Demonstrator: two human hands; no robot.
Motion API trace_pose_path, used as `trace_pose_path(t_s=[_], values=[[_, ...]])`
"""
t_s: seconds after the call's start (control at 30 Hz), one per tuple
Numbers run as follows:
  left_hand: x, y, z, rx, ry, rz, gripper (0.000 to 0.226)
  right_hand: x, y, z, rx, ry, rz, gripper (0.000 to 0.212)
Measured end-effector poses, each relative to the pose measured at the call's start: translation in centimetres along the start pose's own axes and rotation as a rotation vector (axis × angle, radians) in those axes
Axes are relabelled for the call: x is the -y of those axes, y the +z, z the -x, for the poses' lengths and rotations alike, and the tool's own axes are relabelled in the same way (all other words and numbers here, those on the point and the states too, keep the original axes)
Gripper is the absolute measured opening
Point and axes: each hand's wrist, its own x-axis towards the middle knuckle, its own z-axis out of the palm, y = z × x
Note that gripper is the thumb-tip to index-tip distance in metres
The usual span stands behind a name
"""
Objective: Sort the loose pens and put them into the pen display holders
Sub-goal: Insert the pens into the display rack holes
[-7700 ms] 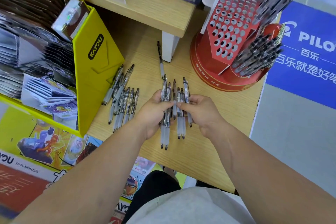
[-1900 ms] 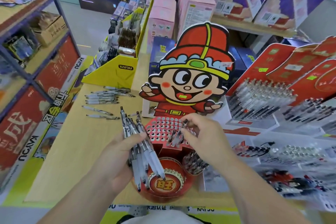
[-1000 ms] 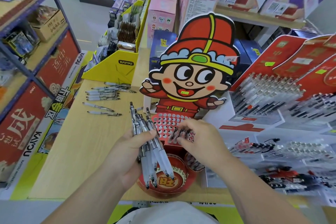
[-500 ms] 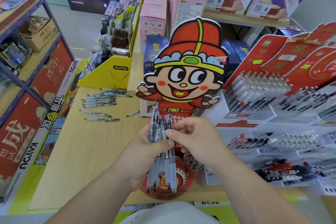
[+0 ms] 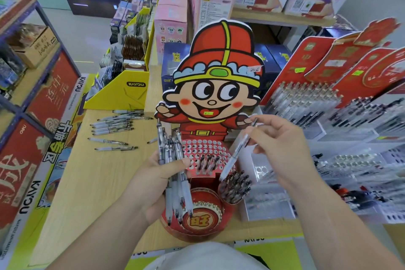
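Several slim clear-barrelled click pens with white grips (image 5: 173,160) stand bunched in the left hand (image 5: 162,175), whose fingers and thumb are curled round the middle of the bundle, writing tips hanging below the palm. Level with it, across the display, the right hand (image 5: 279,149) pinches a single pen of the same make (image 5: 237,152) near its upper end between thumb and fingertips, the tip slanting down and inward. Close to that tip sits a round red cup crowded with dark pen tops (image 5: 235,186); whether they touch cannot be told. Between the two hands rises the red perforated cardboard holder panel (image 5: 203,149), with a few pens seated in its lower holes and most holes vacant. The pens look light, rigid and smooth-sided, so a slack bundle could fan out or slip. The rubbery grip section or mid-barrel seems the surest hold, with one pen steered at a time. Beyond the left hand, more loose pens (image 5: 111,126) lie in rows on the pale wooden tabletop (image 5: 87,182). Behind the holder stands a red-hatted cartoon cardboard figure (image 5: 214,85).
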Motion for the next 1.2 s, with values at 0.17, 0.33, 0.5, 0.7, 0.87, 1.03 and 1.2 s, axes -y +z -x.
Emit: trace_pose_path(t_s=[0.17, 0.33, 0.5, 0.7, 0.87, 1.03, 1.2], values=[[0.2, 0.0, -0.6, -0.099, 0.001, -0.005, 0.049, -1.7, -0.9, -0.8, -0.024, -0.105, 0.191, 0.016], [0.1, 0.1, -0.8, -0.151, -0.026, 0.008, 0.055, -4.3, 0.5, -0.9, 0.053, -0.163, 0.392, 0.023], [0.1, 0.0, -0.6, -0.176, -0.022, 0.034, 0.054, -5.6, 0.9, -0.8, 0.097, -0.189, 0.457, 0.028], [0.4, 0.0, -0.6, -0.157, -0.030, 0.021, 0.048, -5.8, 1.0, -1.0, 0.105, -0.222, 0.465, 0.029], [0.4, 0.5, -0.4, -0.114, -0.050, 0.069, 0.050, -6.6, 1.3, -0.8, 0.140, -0.238, 0.497, 0.028], [0.3, 0.6, -0.3, -0.098, -0.052, 0.074, 0.050, -7.6, 1.9, -0.5, 0.149, -0.235, 0.590, 0.019], [0.5, 0.3, -0.1, -0.093, -0.050, 0.081, 0.052, -7.2, 2.4, -0.9, 0.171, -0.236, 0.688, 0.017]])
